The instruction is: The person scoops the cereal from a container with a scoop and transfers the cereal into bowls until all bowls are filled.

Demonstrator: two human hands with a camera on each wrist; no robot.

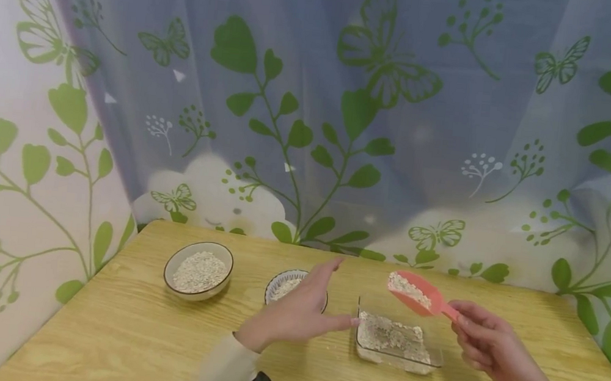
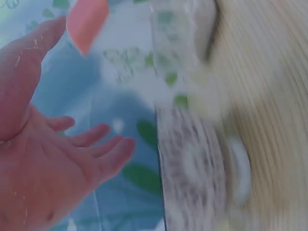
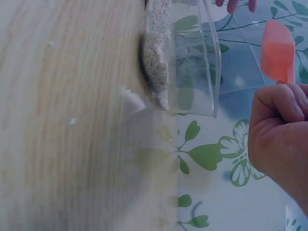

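My right hand (image 1: pixel 495 347) grips the handle of a pink scoop (image 1: pixel 421 298) loaded with oat flakes. The scoop is held above the back right corner of a clear rectangular glass container (image 1: pixel 437 361), which has a layer of oats (image 1: pixel 393 337) inside. In the right wrist view the scoop (image 3: pixel 277 50) stands out past the curled fingers. My left hand (image 1: pixel 302 310) hovers over a small patterned bowl (image 1: pixel 276 286) of oats, partly hiding it. Its fingers are spread and straight, holding nothing, as the left hand (image 2: pixel 67 163) in the left wrist view confirms.
A larger white bowl (image 1: pixel 169 272) with a dark rim, filled with oats, sits at the back left of the wooden table (image 1: pixel 104 330). Behind the table hangs a curtain (image 1: pixel 298 153) printed with leaves and butterflies. A few flakes lie scattered on the wood.
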